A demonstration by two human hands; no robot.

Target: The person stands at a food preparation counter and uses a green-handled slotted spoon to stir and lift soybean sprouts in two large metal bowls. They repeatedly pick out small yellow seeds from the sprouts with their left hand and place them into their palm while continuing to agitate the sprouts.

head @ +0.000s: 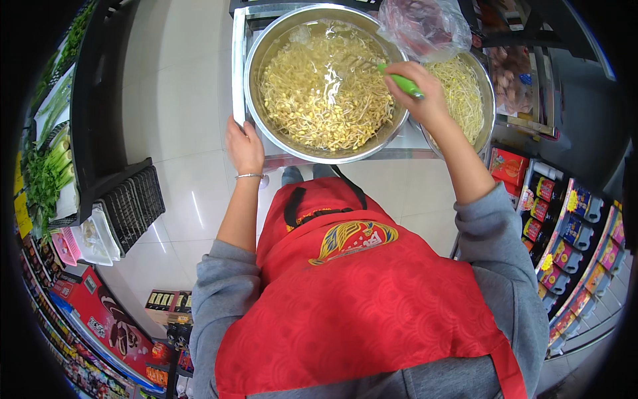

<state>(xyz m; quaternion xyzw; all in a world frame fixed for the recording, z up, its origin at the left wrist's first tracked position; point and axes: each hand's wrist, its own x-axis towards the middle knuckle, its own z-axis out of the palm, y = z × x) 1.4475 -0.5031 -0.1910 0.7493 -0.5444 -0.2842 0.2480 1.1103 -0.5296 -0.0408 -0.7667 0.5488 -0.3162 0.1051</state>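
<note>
A wide steel basin (253, 104) stands before me, holding soybean sprouts (324, 119) in water. My right hand (421, 92) grips the green handle (404, 85) of a metal utensil with prongs or slots, whose head dips into the water near the basin's right side. My left hand (245, 147) rests at the left corner of the metal stand (239, 65), just beside the basin's lower left rim; its fingertips touch the frame. A smaller steel bowl (491, 99) of paler sprouts (461, 90) sits to the right, partly behind my right forearm. A clear plastic bag (426, 27) lies above it.
Leafy vegetables (50, 169) lie on a shelf at the far left, with stacked black crates (132, 204) below. Racks of packaged goods (563, 244) stand at the right. Packed food in a display case (511, 80) is at upper right. Tiled floor (174, 99) shows left of the stand.
</note>
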